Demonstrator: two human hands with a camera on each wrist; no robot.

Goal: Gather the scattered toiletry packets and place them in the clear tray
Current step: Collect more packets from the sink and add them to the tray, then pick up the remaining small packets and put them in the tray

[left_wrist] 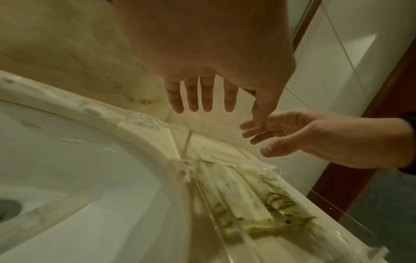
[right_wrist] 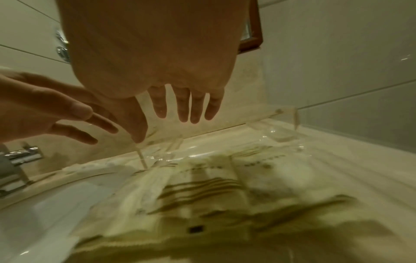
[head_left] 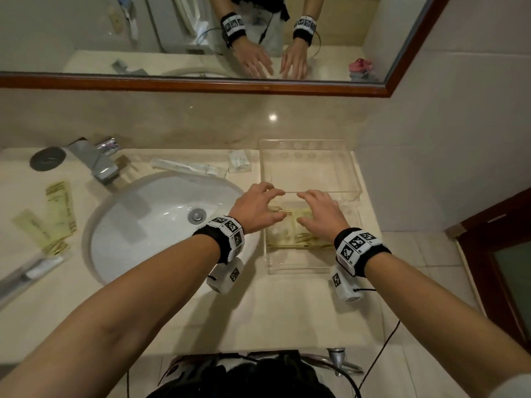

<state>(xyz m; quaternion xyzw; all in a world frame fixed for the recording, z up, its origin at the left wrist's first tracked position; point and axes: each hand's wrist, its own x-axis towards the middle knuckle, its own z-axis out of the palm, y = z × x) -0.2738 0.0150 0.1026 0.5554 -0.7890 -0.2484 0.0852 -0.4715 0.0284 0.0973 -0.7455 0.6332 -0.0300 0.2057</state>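
A clear tray [head_left: 298, 272] stands on the counter right of the sink and holds several yellow-green toiletry packets [head_left: 290, 235]. Both hands hover just above those packets with fingers spread and nothing in them: my left hand [head_left: 280, 203] over the tray's left side, my right hand [head_left: 301, 208] over its right side. The left wrist view shows straight fingers [left_wrist: 202, 101] above the packets [left_wrist: 258, 204]. In the right wrist view the fingers [right_wrist: 186, 108] likewise hang free over the packets [right_wrist: 213, 195]. More yellow-green packets [head_left: 59, 205] lie scattered left of the sink.
A white sink [head_left: 161, 225] with a grey tap [head_left: 97, 165] fills the middle left. A wrapped toothbrush [head_left: 186, 167] and a small white packet [head_left: 238, 161] lie behind it. A second clear tray section [head_left: 353, 173] stands against the back wall. Another clear packet [head_left: 34, 268] lies at the front left.
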